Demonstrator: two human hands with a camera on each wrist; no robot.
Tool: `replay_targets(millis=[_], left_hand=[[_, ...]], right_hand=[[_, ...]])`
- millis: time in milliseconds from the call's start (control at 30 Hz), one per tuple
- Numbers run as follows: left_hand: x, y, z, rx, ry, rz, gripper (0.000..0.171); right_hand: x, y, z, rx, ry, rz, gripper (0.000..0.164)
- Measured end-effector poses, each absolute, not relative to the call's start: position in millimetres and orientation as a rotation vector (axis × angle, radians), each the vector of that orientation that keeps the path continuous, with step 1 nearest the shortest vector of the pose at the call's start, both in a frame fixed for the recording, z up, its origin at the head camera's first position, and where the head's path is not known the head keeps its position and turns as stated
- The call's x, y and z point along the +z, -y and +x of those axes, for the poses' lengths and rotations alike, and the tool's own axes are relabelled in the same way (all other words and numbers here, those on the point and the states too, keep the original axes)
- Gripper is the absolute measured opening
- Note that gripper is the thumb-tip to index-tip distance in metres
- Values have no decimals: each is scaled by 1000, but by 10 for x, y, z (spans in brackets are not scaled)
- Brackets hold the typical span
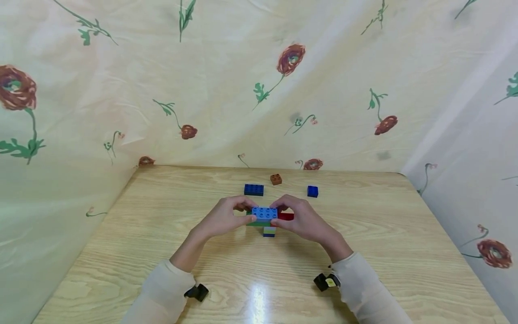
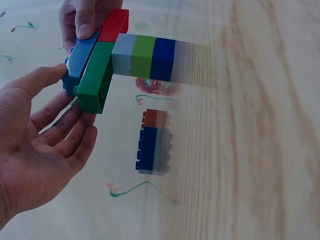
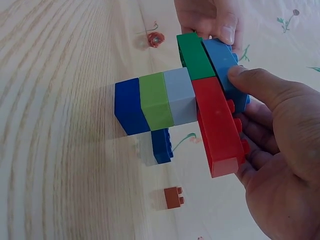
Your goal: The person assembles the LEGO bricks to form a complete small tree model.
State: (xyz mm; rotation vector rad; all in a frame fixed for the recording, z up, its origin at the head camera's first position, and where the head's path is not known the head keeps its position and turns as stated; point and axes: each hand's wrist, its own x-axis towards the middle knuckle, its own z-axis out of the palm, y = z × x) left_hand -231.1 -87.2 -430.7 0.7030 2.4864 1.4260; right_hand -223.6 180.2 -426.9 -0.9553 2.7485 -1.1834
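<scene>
Both hands pinch a light blue eight-stud toy brick (image 1: 265, 212) by its two ends, the left hand (image 1: 224, 218) on one end and the right hand (image 1: 304, 219) on the other. Under it, end to end, lie a green brick (image 2: 96, 80) and a red brick (image 3: 216, 125); a thin dark gap shows between blue and green. These rest on a narrow column: a pale grey-blue brick (image 3: 180, 95) on top, a lime green brick (image 3: 156, 100) in the middle, a dark blue brick (image 3: 129, 106) standing on the table at the bottom.
Behind the hands on the wooden table (image 1: 162, 207) lie a long dark blue brick (image 1: 253, 190), an orange-brown brick (image 1: 276, 179) and a small blue brick (image 1: 312, 191). A flowered cloth (image 1: 226, 90) hangs along the table's back and sides.
</scene>
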Motion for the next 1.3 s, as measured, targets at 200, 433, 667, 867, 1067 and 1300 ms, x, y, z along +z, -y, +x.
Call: replay_targets(millis=[200, 433, 667, 867, 1067, 1300], left_hand=[[-4317, 875, -2320, 1407, -2487, 700, 25], [-4309, 905, -2317, 1409, -2497, 701, 23], [-4312, 886, -2308, 1405, -2494, 712, 24], [-4318, 878, -2317, 1397, -2499, 709, 25], [-4335, 880, -2340, 1395, -2493, 718, 26], [-4305, 885, -2316, 1384, -2503, 716, 28]], right_hand=[[-4289, -1809, -2227, -1204, -2742, -966, 33], [-4299, -1776, -2229, -1209, -2738, -965, 33], [-4304, -1787, -2219, -1193, -2751, -952, 33], [-4306, -1798, -2216, -1228, -2733, -930, 33], [-4315, -1806, -2216, -1264, -2716, -903, 33], [-4311, -1802, -2213, -1271, -2704, -904, 33]])
